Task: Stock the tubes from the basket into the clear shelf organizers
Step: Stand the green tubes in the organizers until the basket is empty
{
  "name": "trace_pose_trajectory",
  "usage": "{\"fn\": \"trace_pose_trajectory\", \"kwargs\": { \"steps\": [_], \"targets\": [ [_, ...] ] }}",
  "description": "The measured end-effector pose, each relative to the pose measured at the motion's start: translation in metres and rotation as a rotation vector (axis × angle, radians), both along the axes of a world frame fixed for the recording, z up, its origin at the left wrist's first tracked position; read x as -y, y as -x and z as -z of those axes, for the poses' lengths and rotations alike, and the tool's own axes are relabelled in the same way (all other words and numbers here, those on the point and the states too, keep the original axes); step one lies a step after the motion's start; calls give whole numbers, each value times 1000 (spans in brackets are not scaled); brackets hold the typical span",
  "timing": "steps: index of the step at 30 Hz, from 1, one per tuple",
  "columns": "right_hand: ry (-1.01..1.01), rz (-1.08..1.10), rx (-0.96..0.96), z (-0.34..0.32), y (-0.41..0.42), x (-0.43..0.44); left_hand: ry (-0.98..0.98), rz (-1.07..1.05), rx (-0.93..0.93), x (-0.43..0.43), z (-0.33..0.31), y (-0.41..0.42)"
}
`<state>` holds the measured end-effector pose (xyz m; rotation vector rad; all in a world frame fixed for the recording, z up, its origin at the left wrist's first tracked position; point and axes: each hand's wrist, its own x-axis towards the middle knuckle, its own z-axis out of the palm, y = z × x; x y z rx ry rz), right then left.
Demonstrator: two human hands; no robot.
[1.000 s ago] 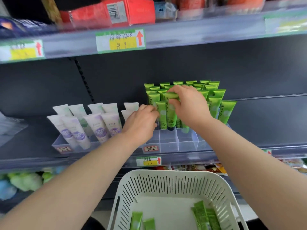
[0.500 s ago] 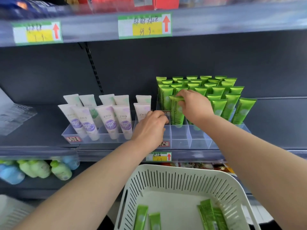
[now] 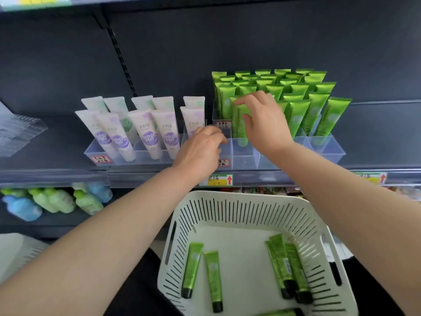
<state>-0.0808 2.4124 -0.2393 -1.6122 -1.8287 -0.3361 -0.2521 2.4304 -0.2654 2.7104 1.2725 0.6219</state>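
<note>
A white slotted basket (image 3: 239,198) sits below the shelf with several green tubes (image 3: 192,267) lying in it. On the shelf, a clear organizer (image 3: 328,152) holds rows of upright green tubes (image 3: 293,92). My right hand (image 3: 264,126) is at its front left, with index finger and thumb spread over one green tube (image 3: 239,128) that stands cap-down in a slot. My left hand (image 3: 200,151) curls its fingers over the organizer's clear divider beside that slot. The front slots near my hands hold nothing.
To the left, a second clear organizer (image 3: 95,152) holds white and purple tubes (image 3: 150,131). Green and blue bottles (image 3: 52,199) lie on the shelf below. A price label (image 3: 219,180) is on the shelf edge. Clear packaging (image 3: 18,131) lies far left.
My right hand has lowered the green tube into a front slot and loosened its fingers. My left hand has stayed on the organizer. The view has tilted down and shows more of the basket.
</note>
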Motion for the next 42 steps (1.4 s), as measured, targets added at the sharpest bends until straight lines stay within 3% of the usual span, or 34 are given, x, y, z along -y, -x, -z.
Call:
{"fn": "trace_pose_trajectory", "kwargs": {
  "steps": [5,9,18,24,29,35,42],
  "targets": [
    [74,-86,-43,55,8,47,-19,-29,60,30,31,10],
    [217,-69,-105,112,12,80,102,-106,103,51,77,18],
    [596,-74,-20,208,16,115,496,-225,-328,78,181,35],
    [884,-178,22,249,35,119,749,-337,-397,80,212,48],
    [1047,-291,97,273,65,113,832,-415,-326,79,221,46],
    [1117,-453,342,292,85,128,894,-417,-379,83,229,40],
    [1209,-353,206,284,65,128,930,-428,-526,90,234,30]
  ]
}}
